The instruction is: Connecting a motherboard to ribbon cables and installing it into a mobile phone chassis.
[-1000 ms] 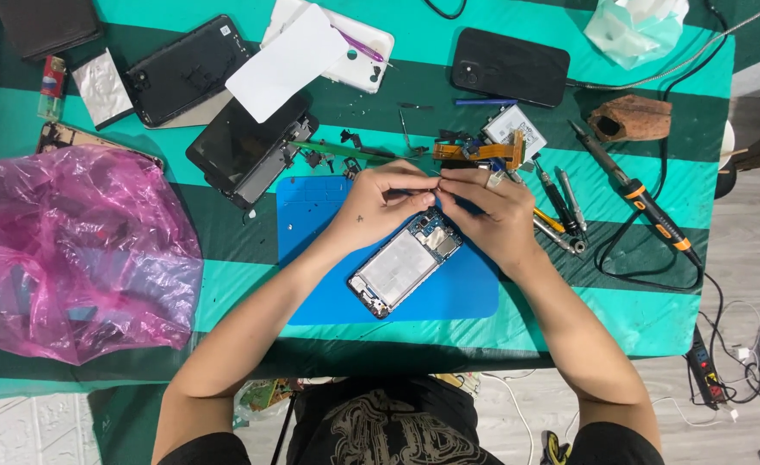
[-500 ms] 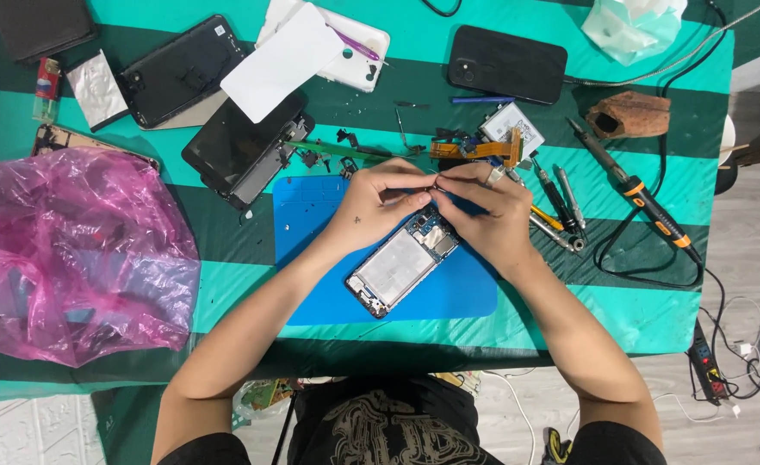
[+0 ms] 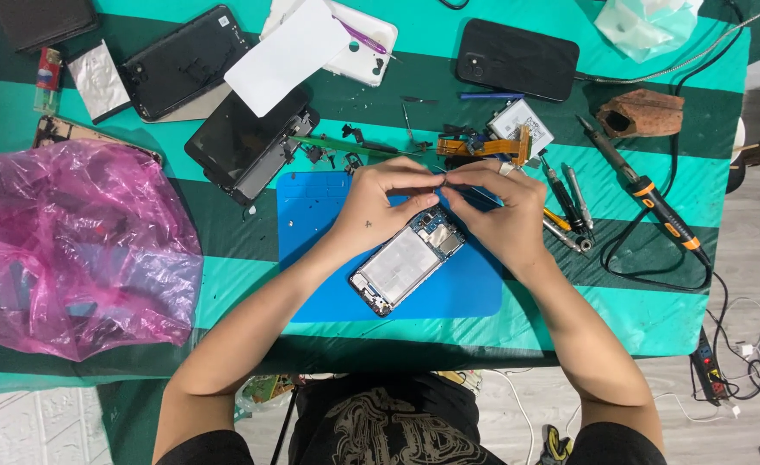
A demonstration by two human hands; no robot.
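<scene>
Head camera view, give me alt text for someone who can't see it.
A person's left hand and right hand meet over the top end of an opened phone lying on a blue mat. Around it on the green striped tablecloth are other phones, a soldering iron and a pink plastic bag.

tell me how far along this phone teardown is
Done: the opened smartphone on the blue rubber mat has its back off, battery and circuit board exposed, and small loose parts lie above the mat. In hand: the left hand and right hand pinch something tiny above its top end. Left: the board and battery are not yet out.
</scene>
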